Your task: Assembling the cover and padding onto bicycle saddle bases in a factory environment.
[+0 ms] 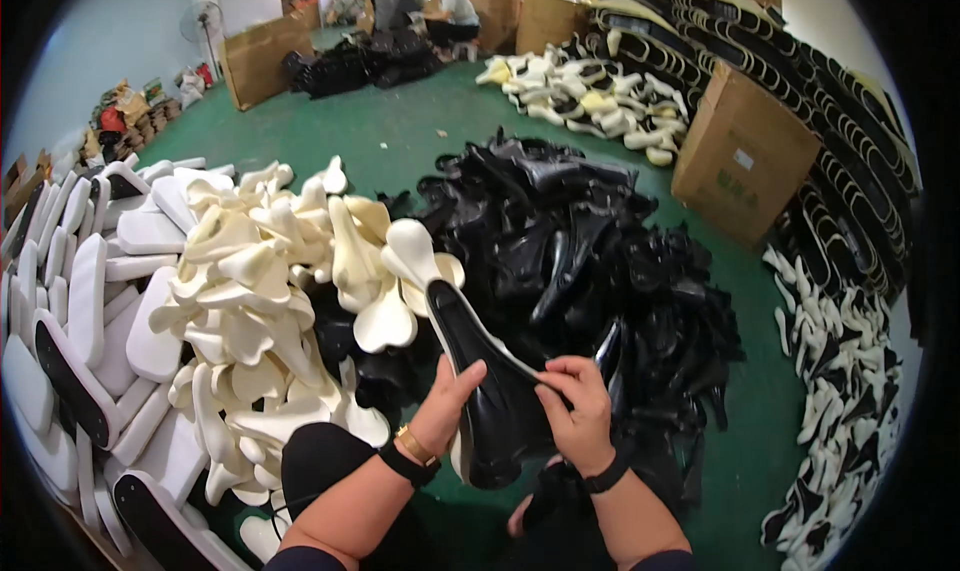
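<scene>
Between my hands is a bicycle saddle [492, 411], its glossy black shell facing up and its narrow nose pointing away from me. A pale foam rim shows along its edges. My left hand [445, 411] is closed around the saddle's left side, with the thumb over the edge. On the opposite side, my right hand [578, 411] pinches the rim between thumb and fingers near where the nose widens. Cream foam saddle pads [250, 291] lie heaped to the left, one [408, 251] just beyond the saddle's nose. A pile of black plastic saddle shells [560, 231] spreads ahead and to the right.
White long pads [85, 301] are stacked at the far left. At right are a cardboard box [745, 156], stacked black-and-cream long pieces [850, 191] and a heap of white-and-black saddles [835, 411]. More foam pads [590, 96] lie farther back. A person [455, 16] sits in the background.
</scene>
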Motion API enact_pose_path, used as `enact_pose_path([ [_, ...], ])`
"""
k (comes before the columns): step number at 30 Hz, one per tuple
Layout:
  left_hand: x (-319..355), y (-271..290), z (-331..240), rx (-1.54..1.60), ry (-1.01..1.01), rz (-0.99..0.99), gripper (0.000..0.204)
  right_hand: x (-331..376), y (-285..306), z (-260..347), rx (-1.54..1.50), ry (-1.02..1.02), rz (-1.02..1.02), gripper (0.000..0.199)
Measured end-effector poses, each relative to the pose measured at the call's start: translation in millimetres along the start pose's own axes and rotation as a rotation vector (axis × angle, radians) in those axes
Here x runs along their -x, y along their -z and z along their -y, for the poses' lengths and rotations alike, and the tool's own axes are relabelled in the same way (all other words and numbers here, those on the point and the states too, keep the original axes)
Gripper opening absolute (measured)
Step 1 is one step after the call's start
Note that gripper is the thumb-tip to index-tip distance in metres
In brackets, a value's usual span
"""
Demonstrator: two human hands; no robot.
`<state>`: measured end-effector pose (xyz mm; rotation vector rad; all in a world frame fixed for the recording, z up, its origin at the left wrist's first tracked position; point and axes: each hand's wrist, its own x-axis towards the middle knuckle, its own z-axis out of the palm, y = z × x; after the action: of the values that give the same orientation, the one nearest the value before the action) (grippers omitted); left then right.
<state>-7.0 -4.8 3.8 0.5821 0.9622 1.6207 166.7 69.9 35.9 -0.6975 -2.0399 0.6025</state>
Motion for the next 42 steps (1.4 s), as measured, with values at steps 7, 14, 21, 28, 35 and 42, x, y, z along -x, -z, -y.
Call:
enact_pose_path([
  [7, -2, -1, -3, 0.112, 0.084, -0.014, 0.045, 2, -6, -5, -0.013, -0.024, 0.009, 0.018],
  [14, 1, 0, -2, 0.189, 0.124, -0.048, 0.035, 6, -12, -8, -0.004, -0.003, 0.001, 0.016],
  [21, -3, 7, 0, 0.117, 0.169, -0.083, 0.028, 6, -15, -13, 0.025, -0.023, 0.009, 0.015],
  [28, -5, 7, -6, 0.185, 0.175, -0.114, 0.024, -1, 2, -20, -0.484, -0.480, 0.239, 0.066],
  [35, -5, 9, -7, 0.077, 0.084, -0.167, 0.022, 6, -9, -27, -0.498, -0.583, 0.362, 0.036],
  [42, -1, 2, -22, 0.115, 0.062, -0.044, 0.034, -1, 10, -12, -0.456, -0.542, 0.351, 0.033],
])
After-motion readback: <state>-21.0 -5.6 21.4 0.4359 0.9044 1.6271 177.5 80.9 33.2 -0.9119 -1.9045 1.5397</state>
